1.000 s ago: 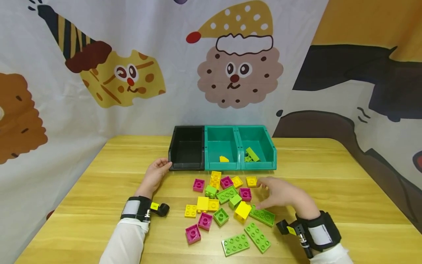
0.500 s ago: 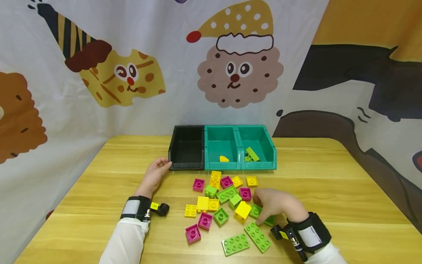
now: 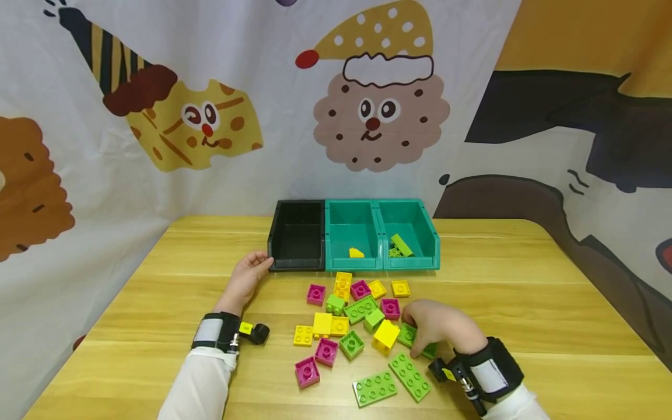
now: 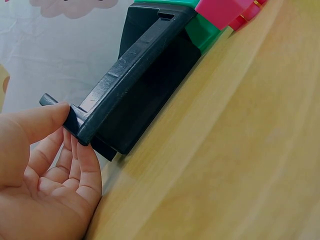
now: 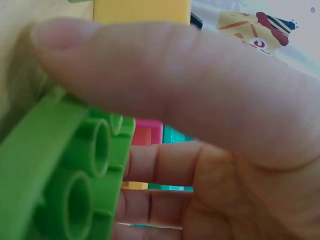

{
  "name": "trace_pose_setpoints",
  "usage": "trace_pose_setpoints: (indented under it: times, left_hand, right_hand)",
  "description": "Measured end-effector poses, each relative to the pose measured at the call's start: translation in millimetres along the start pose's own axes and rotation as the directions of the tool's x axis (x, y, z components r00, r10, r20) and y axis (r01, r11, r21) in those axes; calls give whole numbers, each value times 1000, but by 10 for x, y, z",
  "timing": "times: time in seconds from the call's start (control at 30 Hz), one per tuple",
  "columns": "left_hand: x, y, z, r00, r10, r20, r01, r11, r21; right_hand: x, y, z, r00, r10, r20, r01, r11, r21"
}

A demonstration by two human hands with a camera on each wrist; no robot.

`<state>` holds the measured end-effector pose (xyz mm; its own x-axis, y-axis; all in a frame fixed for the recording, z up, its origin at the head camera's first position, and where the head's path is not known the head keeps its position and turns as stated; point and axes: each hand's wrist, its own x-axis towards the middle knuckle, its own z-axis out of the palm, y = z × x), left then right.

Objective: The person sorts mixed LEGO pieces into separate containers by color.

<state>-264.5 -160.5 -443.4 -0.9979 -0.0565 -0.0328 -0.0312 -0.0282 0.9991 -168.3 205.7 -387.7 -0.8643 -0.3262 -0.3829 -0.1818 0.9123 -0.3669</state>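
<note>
My left hand (image 3: 247, 281) pinches the front left corner of the black bin (image 3: 297, 265), thumb above and fingers below in the left wrist view. To the right of the loose bricks, my right hand (image 3: 443, 326) grips a long green toy brick (image 3: 406, 334) across its width. This brick lies with its hollow side up; the right wrist view shows its tubes (image 5: 80, 205). The thumb lies on one side and the fingers on the other, while the hand covers the brick's middle. A yellow brick (image 3: 387, 336) stands just left of it, and a green eight-stud brick (image 3: 409, 376) lies nearer me.
Two teal bins (image 3: 354, 263) adjoin the black one. A yellow brick (image 3: 356, 252) lies in the middle bin and green bricks (image 3: 401, 245) in the right bin. Several pink, yellow and green bricks lie scattered on the wooden table (image 3: 131, 350), including a pink brick (image 3: 307, 372).
My right hand has moved toward me from beside the small yellow brick at the back, down onto the long green brick, and closed around it. The left hand stays on the black bin.
</note>
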Motion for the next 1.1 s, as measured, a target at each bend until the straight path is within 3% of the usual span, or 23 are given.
trace_pose_setpoints:
  times: [1.1]
  left_hand:
    - [3, -1, -5, 1000, -2, -4, 2, 1000, 16]
  right_hand:
    - [-10, 11, -46, 999, -22, 23, 22, 1000, -22]
